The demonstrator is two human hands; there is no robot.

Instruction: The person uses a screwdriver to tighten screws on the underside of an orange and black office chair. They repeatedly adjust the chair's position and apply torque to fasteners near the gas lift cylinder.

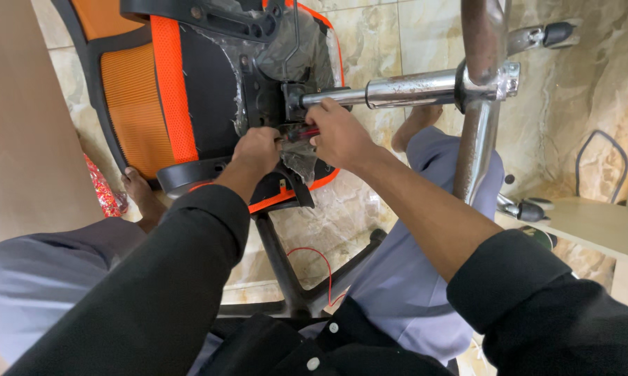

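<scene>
An orange and black office chair (162, 90) lies on its side in front of me. Its chrome gas cylinder (404, 89) sticks out to the right into the chrome star base (477, 139). My left hand (257, 150) presses on clear plastic wrap (298, 159) under the seat mechanism (265, 83). My right hand (338, 134) is closed around a small tool with a red handle (305, 132), its tip at the mechanism. Both sleeves are black.
A brown board (21, 118) stands at the left. A castor (557, 33) shows at the upper right, another castor (530, 210) at mid right. A black chair base (293, 278) and a thin red wire (321, 261) lie near my legs. The floor is beige marble tile (585, 104).
</scene>
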